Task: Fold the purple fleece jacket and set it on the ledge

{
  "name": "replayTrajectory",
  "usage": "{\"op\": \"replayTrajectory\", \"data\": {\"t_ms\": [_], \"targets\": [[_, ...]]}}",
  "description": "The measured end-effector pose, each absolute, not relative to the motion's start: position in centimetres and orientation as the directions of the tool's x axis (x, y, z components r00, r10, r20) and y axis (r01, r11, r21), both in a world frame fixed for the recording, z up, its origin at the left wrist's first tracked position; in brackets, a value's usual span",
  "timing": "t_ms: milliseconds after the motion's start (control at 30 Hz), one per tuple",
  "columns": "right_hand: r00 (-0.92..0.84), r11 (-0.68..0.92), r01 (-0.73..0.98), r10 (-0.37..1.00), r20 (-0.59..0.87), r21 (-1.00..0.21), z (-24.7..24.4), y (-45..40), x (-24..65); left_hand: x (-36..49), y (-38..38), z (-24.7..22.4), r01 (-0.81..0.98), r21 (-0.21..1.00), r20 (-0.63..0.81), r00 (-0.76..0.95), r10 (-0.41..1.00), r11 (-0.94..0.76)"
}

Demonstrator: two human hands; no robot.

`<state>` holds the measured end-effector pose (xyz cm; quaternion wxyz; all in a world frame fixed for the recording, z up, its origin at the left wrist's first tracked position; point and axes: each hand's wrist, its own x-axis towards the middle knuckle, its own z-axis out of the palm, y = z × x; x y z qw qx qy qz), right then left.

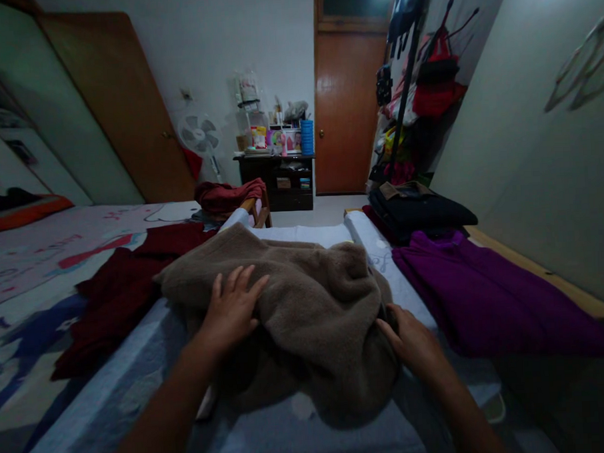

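Note:
A brown, fuzzy garment or blanket lies rumpled across the pale blue-and-white covered surface in front of me; its exact kind cannot be made out. My left hand rests on its left part, fingers spread over the pile. At the right edge of the brown cloth, my right hand has thumb and fingers closed around the border. Folds hide the underside of the cloth, and a dark shadow falls below my left palm.
Dark red clothing lies on the patterned bed to the left. A folded purple garment and a dark folded stack are at right. Farther back stand a fan, a black cabinet and a wooden door.

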<state>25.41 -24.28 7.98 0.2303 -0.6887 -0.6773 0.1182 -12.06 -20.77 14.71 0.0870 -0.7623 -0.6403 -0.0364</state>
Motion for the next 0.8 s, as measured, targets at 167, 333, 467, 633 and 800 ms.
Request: {"op": "replayTrajectory", "data": {"t_ms": [167, 333, 467, 633, 800], "targets": [[0.033, 0.029, 0.856, 0.993, 0.111, -0.515, 7.8, -25.3, 24.8, -13.6, -17.0, 13.3, 0.987, -0.148, 0.043, 0.067, 0.997, -0.06], [0.011, 0.017, 0.879, 0.998, 0.057, -0.477, 7.4, -25.6, 23.5, -13.4, -15.4, 11.4, 0.984, -0.167, -0.006, 0.066, 0.998, -0.066], [-0.025, 0.055, 0.877, 0.997, 0.07, -0.478, 6.6, -25.7, 22.9, -13.3, -15.1, 10.4, 0.987, -0.113, 0.01, 0.114, 0.993, -0.112], [-0.014, 0.043, 0.858, 0.998, 0.06, -0.511, 6.1, -25.5, 22.9, -13.0, -15.2, 10.5, 0.992, -0.07, -0.033, 0.104, 0.994, -0.106], [-0.04, 0.075, 0.818, 0.996, 0.074, -0.57, 5.4, -24.7, 22.4, -13.5, -15.6, 10.5, 0.998, 0.015, 0.014, 0.055, 0.998, -0.055]]}}
